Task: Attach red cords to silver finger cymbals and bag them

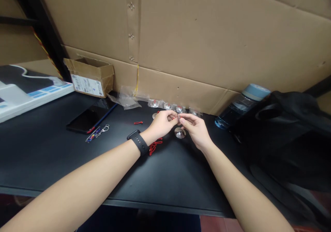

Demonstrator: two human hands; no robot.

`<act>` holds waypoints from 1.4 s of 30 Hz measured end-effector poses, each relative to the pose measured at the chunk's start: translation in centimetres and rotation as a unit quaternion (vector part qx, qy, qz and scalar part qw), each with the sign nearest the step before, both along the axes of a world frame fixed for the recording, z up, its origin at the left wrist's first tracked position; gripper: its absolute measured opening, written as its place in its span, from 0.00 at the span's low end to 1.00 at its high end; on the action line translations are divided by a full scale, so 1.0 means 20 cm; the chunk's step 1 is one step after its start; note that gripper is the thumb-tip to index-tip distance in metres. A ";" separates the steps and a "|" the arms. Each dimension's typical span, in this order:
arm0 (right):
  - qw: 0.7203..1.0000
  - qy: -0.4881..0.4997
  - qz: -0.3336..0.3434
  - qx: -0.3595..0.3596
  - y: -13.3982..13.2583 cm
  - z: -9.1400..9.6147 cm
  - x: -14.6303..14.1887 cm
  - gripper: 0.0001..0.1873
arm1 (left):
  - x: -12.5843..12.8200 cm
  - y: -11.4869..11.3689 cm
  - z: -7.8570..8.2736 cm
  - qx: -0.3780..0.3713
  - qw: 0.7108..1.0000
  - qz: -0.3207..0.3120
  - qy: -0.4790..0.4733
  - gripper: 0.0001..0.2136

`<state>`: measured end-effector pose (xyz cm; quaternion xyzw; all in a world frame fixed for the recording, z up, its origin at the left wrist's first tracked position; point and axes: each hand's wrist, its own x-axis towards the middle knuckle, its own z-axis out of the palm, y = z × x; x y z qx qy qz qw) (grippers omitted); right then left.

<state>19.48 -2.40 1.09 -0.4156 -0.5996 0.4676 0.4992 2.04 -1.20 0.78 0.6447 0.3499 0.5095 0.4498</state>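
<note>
My left hand (164,122), with a black watch on its wrist, pinches a small shiny metal disc (179,117) that shows almost edge-on. The fingertips of my right hand (195,128) close on the same disc from the other side. Fingers hide most of it. Just below them a domed silvery metal disc (180,133), like a finger cymbal, lies on the black table (178,176). Several red cord loops (154,145) lie beside my left wrist, partly covered. A single red loop (138,123) rests farther left. Behind my hands, bagged metal discs (167,105) with red parts stand in a row.
Empty clear bags (128,99) lie near an open cardboard box (89,76). A phone (89,116) and a keychain (97,132) are at left, beyond them a white power strip (38,99). A water bottle (241,106) and a black bag (289,138) occupy the right. Cardboard (219,42) walls the back.
</note>
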 end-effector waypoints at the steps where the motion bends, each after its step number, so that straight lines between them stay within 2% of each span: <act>1: 1.000 0.001 0.001 -0.001 0.00 0.00 0.00 0.17 | 0.00 0.00 0.00 -0.001 1.000 0.001 -0.004 0.04; 6: 1.000 0.002 0.002 -0.010 -0.01 0.02 -0.02 0.18 | 0.00 -0.01 0.02 0.007 1.000 0.016 0.013 0.04; 16: 1.000 -0.015 0.011 -0.017 -0.02 0.03 -0.02 0.20 | -0.02 0.01 -0.01 0.047 0.995 0.048 0.080 0.05; 34: 0.999 -0.018 0.027 -0.008 -0.02 0.03 -0.02 0.20 | -0.02 -0.02 0.00 0.045 0.993 0.022 0.110 0.06; 42: 0.998 -0.043 0.036 -0.004 -0.01 0.01 0.00 0.19 | -0.02 -0.03 -0.01 0.067 0.985 0.024 0.155 0.06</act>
